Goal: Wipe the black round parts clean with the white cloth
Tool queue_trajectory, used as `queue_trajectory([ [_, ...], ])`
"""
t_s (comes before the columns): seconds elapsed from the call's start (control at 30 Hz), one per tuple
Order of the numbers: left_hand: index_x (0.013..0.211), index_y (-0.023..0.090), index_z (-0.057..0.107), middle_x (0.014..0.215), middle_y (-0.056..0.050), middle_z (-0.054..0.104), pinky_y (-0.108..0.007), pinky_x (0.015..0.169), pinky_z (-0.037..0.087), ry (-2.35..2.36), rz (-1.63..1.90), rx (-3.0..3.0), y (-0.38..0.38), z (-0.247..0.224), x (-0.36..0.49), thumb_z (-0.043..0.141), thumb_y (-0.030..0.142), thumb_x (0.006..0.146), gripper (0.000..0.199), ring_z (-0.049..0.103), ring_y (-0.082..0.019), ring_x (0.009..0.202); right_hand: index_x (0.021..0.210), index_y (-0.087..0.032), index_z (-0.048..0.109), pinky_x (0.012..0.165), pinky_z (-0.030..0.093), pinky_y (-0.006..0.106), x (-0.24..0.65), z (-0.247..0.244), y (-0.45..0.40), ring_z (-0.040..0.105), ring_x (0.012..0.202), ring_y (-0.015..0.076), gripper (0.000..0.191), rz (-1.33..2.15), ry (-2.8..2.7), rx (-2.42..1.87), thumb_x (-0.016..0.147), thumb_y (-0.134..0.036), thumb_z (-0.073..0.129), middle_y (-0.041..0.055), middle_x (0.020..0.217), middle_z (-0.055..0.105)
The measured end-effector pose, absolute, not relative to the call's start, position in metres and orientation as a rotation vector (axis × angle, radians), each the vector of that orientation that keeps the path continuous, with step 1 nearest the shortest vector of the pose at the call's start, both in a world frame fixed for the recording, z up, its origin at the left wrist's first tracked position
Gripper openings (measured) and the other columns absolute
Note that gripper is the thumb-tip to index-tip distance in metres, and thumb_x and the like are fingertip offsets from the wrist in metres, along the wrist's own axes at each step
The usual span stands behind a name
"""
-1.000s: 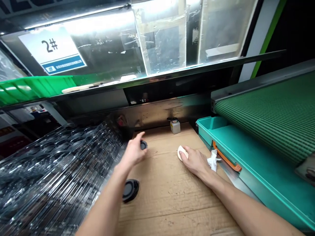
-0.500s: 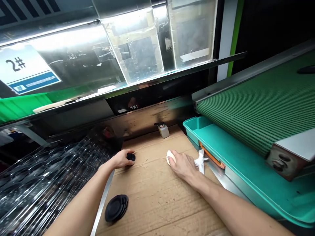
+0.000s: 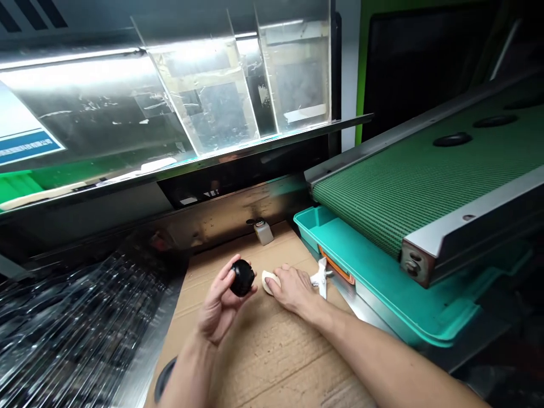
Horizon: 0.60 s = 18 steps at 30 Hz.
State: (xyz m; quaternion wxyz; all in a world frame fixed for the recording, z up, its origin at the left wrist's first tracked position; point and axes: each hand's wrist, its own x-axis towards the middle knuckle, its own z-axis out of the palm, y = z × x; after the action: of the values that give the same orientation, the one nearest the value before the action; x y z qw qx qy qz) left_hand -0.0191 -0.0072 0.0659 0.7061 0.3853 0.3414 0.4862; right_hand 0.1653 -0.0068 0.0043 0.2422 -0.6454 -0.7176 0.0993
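Over the cardboard sheet (image 3: 293, 351), my left hand (image 3: 223, 303) holds up a small round black plastic part (image 3: 242, 278), its fingers curled around the sides and its glossy face toward me. Just to the right, my right hand (image 3: 293, 289) is closed on a folded white cloth or pad (image 3: 269, 281), low over the cardboard. Mostly hidden behind my left forearm lies a larger black round part (image 3: 165, 378). Beyond the hands, a small pale bottle (image 3: 264, 232) with a dark top stands at the cardboard's far edge.
On the right a green conveyor belt (image 3: 382, 175) carries several black parts (image 3: 453, 139), above a teal tray (image 3: 361, 266). An orange-handled tool (image 3: 335, 265) and crumpled white material (image 3: 322, 277) lie beside the tray. Stacked clear plastic trays (image 3: 85, 328) fill the left.
My left hand has lifted the black part off the cardboard and turned it toward me, moving nearer my right hand. The view has swung right, showing more of the belt and its black parts.
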Motion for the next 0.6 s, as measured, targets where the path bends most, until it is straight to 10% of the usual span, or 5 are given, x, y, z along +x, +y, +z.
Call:
queue_trajectory([
  [0.3, 0.135, 0.024, 0.049, 0.139, -0.012, 0.046, -0.055, 0.098, 0.045, 0.605, 1.035, 0.511, -0.015, 0.019, -0.02, 0.052, 0.014, 0.088, 0.048, 0.046, -0.033, 0.126, 0.084, -0.019, 0.062, 0.071, 0.042, 0.027, 0.171, 0.063, -0.024, 0.058, 0.08, 0.0158, 0.035, 0.066, -1.949, -1.727, 0.095, -0.038, 0.035, 0.0044, 0.09, 0.059],
  [0.47, 0.132, 0.018, 0.052, 0.137, -0.016, 0.047, -0.052, 0.092, 0.049, 0.584, 1.007, 0.598, -0.02, 0.029, -0.016, 0.051, 0.01, 0.084, 0.049, 0.048, -0.035, 0.123, 0.105, -0.021, 0.061, 0.071, 0.047, 0.023, 0.219, 0.123, -0.144, 0.059, 0.075, 0.0108, 0.021, -0.394, -1.794, -0.977, 0.085, -0.023, 0.056, -0.0002, 0.085, 0.064],
  [0.6, 0.132, 0.019, 0.052, 0.137, -0.018, 0.047, -0.049, 0.088, 0.052, 0.524, 0.971, 0.605, -0.03, 0.042, -0.008, 0.056, 0.01, 0.079, 0.054, 0.048, -0.037, 0.122, 0.104, -0.023, 0.066, 0.065, 0.048, 0.027, 0.315, 0.063, -0.255, 0.061, 0.076, 0.0158, 0.021, -0.508, -0.895, -1.585, 0.085, -0.025, 0.057, 0.0058, 0.092, 0.065],
])
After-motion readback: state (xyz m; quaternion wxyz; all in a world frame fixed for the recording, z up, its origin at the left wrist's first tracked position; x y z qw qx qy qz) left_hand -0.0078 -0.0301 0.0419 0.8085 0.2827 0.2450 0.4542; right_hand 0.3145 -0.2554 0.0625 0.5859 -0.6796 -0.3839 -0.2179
